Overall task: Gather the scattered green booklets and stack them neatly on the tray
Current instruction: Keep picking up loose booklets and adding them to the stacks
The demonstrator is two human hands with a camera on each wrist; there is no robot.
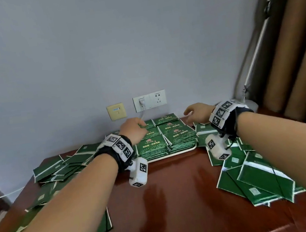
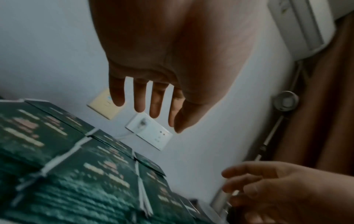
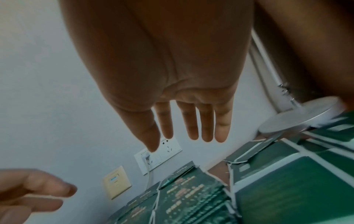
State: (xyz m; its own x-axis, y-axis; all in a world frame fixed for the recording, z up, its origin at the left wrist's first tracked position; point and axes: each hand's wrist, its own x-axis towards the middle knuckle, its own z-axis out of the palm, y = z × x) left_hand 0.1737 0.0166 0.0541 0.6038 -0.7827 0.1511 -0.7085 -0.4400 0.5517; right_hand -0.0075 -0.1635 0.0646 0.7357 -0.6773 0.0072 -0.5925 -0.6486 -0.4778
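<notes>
A white tray [image 1: 180,151] at the back middle of the table holds several neat stacks of green booklets [image 1: 178,134], side by side. My left hand [image 1: 140,127] hovers over the left back stack, fingers straight and apart, holding nothing [image 2: 153,115]. My right hand [image 1: 189,114] hangs above the tray's right back corner, also spread and empty [image 3: 187,136]. Loose green booklets lie scattered on the left [image 1: 57,167] and on the right [image 1: 253,176] of the table. The stacks [image 2: 76,174] show blurred below the left palm.
The brown wooden table [image 1: 178,200] stands against a grey wall with a double socket [image 1: 149,100], a plugged charger with its cable, and a yellow plate [image 1: 116,111]. A round white lamp base [image 3: 298,119] sits at the back right, near the brown curtain [image 1: 296,58].
</notes>
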